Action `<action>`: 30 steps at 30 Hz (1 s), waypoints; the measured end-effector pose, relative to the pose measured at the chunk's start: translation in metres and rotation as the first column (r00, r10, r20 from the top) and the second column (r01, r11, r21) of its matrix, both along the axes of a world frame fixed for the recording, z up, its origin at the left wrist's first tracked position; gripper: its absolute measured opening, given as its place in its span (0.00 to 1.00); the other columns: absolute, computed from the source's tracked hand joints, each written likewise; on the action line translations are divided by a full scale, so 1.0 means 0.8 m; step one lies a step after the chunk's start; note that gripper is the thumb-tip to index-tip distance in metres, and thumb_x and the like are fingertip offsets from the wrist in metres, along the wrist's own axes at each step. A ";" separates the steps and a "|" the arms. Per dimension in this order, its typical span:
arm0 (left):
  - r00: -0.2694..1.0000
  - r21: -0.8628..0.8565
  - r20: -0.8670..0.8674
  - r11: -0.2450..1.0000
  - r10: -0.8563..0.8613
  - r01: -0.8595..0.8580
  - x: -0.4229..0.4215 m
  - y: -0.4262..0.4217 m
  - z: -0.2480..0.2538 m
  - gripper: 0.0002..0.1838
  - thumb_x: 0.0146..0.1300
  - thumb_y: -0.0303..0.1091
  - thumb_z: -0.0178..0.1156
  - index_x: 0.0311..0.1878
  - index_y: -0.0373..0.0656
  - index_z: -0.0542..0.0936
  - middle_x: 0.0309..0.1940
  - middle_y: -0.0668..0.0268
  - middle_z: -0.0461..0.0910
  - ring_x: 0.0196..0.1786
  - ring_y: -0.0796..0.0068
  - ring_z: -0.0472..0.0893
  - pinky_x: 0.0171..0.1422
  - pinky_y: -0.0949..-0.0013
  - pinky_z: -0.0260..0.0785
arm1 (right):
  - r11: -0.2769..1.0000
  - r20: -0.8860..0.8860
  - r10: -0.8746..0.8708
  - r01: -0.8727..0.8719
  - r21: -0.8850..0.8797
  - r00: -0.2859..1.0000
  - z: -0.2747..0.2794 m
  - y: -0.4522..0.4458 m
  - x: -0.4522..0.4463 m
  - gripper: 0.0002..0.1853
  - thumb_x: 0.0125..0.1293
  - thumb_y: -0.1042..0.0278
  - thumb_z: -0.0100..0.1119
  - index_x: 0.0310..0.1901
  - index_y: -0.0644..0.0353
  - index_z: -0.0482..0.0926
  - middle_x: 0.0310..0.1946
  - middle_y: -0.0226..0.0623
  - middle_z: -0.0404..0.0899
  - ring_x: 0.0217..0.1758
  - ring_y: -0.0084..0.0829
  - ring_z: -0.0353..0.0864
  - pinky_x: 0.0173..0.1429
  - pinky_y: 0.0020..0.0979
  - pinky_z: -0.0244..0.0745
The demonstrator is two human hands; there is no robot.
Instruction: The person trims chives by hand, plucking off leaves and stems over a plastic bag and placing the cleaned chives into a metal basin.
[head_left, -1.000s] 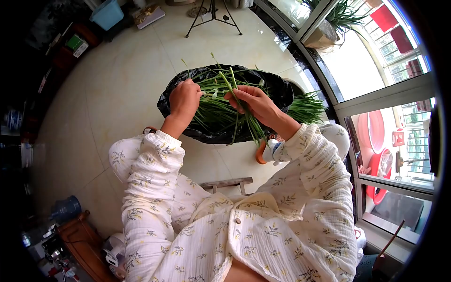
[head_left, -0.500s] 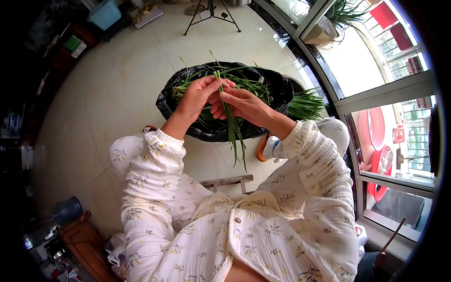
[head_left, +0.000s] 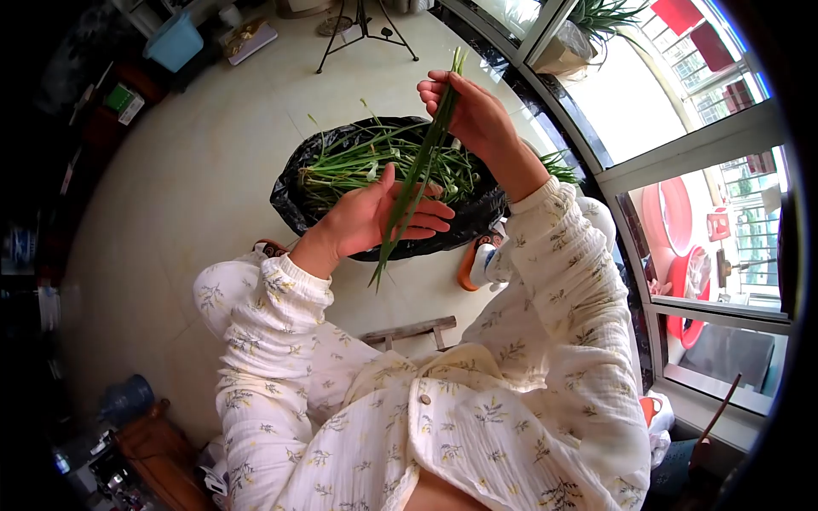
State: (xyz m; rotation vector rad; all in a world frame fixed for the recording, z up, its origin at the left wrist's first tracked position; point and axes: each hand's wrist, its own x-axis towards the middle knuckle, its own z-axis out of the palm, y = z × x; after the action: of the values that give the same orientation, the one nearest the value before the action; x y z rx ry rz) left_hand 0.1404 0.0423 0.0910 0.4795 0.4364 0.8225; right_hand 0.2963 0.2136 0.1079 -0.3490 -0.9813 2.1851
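My right hand [head_left: 477, 111] is raised over the far right of a black plastic bag [head_left: 294, 209], gripping a small bunch of long green stalks [head_left: 424, 157] near their pale ends. The leafy ends hang down to the left, past the palm of my left hand [head_left: 379, 213]. That left hand is open, fingers spread, behind and beside the hanging leaves, over the bag's near edge. Inside the bag lies a loose heap of green stalks [head_left: 345, 166] with some pale ends. More green leaves [head_left: 558, 166] show beyond my right wrist.
A wooden stool edge [head_left: 409, 330] is between my knees on the tiled floor [head_left: 196, 196]. Black stand legs [head_left: 366, 34] and a blue bin [head_left: 174, 41] are at the far side. Glass doors with a metal frame [head_left: 690, 157] run along the right.
My right hand has moved up and right, carrying the bunch away from my left hand. My left hand has let go, opened and lowered. The view has shifted slightly.
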 end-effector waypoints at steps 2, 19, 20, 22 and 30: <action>0.999 -0.019 -0.037 1.000 0.008 -0.009 -0.001 -0.003 0.004 0.40 0.69 0.63 0.30 0.63 0.33 0.65 0.57 0.45 0.72 0.60 0.54 0.74 0.66 0.56 0.64 | 1.000 -0.063 0.031 -0.031 0.003 0.998 -0.009 0.018 0.007 0.17 0.74 0.64 0.42 0.53 0.70 0.69 0.45 0.44 0.77 0.44 0.31 0.79 0.51 0.29 0.77; 0.994 -0.011 -0.111 1.000 0.002 -0.004 -0.010 -0.005 -0.005 0.33 0.73 0.55 0.33 0.64 0.34 0.65 0.57 0.46 0.72 0.58 0.56 0.76 0.64 0.59 0.67 | 0.993 -0.295 0.115 -0.109 0.037 0.949 0.006 0.057 0.042 0.15 0.73 0.63 0.43 0.51 0.66 0.70 0.40 0.37 0.75 0.37 0.26 0.71 0.46 0.27 0.69; 0.994 -0.009 -0.113 1.000 0.003 -0.004 -0.010 -0.006 -0.004 0.33 0.73 0.55 0.33 0.64 0.34 0.65 0.56 0.46 0.73 0.57 0.56 0.76 0.64 0.59 0.67 | 0.993 -0.301 0.118 -0.110 0.043 0.946 0.007 0.059 0.043 0.15 0.73 0.63 0.43 0.51 0.66 0.70 0.40 0.37 0.75 0.37 0.26 0.71 0.46 0.26 0.69; 0.993 -0.003 -0.118 1.000 -0.003 0.002 -0.012 -0.006 -0.004 0.32 0.73 0.54 0.33 0.63 0.34 0.66 0.56 0.46 0.73 0.57 0.56 0.76 0.64 0.59 0.67 | 0.995 -0.292 0.101 -0.094 0.038 0.951 0.010 0.061 0.046 0.15 0.73 0.63 0.43 0.51 0.65 0.71 0.40 0.36 0.74 0.36 0.25 0.70 0.45 0.26 0.69; 0.983 0.027 -0.167 0.997 0.076 -0.073 -0.013 -0.008 -0.003 0.28 0.74 0.49 0.35 0.62 0.34 0.67 0.54 0.48 0.75 0.56 0.56 0.77 0.64 0.60 0.67 | 0.991 -0.319 0.129 -0.129 0.023 0.939 0.015 0.059 0.048 0.14 0.73 0.62 0.43 0.50 0.65 0.70 0.38 0.34 0.73 0.35 0.23 0.69 0.43 0.24 0.67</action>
State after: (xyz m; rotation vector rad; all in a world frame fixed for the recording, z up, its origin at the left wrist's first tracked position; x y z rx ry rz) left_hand 0.1297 0.0362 0.0888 0.5569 0.6053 0.8625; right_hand 0.3346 0.2604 0.1202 0.0753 -0.8429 2.2661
